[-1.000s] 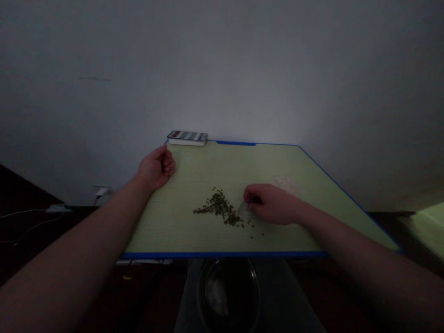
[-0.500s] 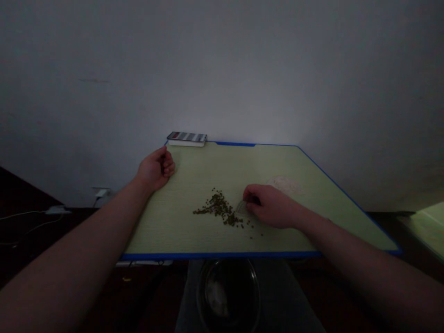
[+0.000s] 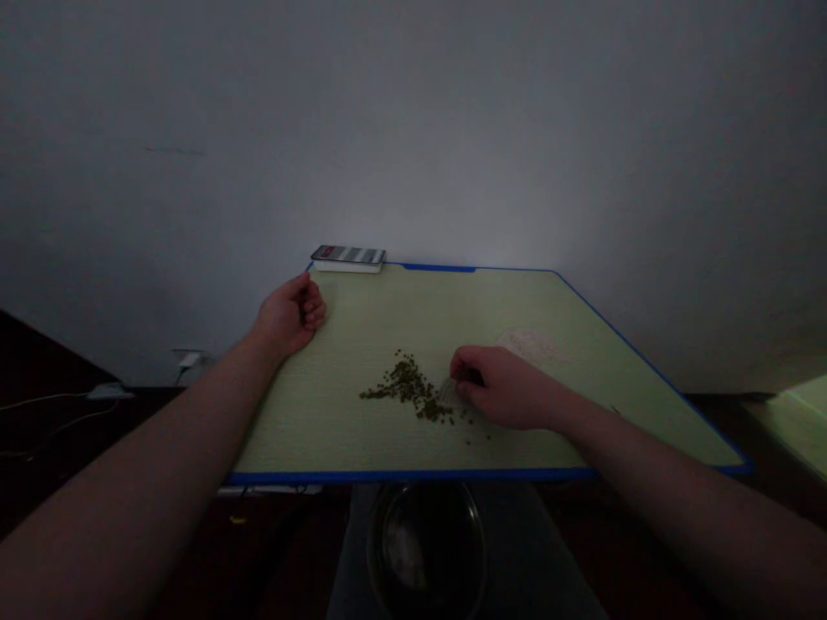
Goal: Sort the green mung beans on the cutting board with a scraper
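A pile of small green beans [image 3: 408,389] lies in the middle of a pale green table [image 3: 362,430] with a blue rim. My right hand [image 3: 507,386] rests on the table just right of the pile, fingers curled round a small clear thing that I cannot make out, its edge touching the beans. My left hand [image 3: 290,313] lies at the table's far left edge in a loose fist, nothing visible in it.
A phone on a white box [image 3: 349,257] sits at the table's far left corner. A faint white patch [image 3: 535,344] lies beyond my right hand. A glass bowl [image 3: 426,547] sits in my lap below the near edge. Cables lie on the dark floor at left.
My right hand has crept slightly left, closer into the bean pile. My left hand has not moved.
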The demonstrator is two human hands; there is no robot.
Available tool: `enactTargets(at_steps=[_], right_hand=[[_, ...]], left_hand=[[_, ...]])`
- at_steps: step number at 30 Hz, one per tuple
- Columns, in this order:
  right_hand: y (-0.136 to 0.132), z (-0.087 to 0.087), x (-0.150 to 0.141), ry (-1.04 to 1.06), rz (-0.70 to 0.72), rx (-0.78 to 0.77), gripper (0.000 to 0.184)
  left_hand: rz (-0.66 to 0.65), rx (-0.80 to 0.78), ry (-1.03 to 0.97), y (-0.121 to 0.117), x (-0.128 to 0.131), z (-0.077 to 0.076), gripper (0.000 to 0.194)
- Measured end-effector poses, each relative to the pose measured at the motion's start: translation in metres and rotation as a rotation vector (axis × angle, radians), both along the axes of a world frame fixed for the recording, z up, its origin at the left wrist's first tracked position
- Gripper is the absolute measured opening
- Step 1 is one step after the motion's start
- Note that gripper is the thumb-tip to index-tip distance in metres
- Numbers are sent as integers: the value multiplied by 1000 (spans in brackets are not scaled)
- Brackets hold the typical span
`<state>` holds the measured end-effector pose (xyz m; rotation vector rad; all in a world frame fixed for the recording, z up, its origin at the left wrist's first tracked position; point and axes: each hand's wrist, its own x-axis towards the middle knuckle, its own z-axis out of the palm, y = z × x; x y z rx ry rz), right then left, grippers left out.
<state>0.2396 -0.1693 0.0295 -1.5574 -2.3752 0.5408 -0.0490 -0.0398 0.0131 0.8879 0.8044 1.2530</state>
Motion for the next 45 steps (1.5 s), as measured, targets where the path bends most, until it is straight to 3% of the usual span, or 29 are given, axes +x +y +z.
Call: enactTargets(at_steps=[11, 45], right_hand=[[7, 4, -6, -12, 48, 11, 10], [-16, 10, 4, -3, 51, -88, 9]], left_hand=[[-12, 2, -4, 0, -1, -1, 26], [-4, 11, -12, 2, -1, -3, 27]])
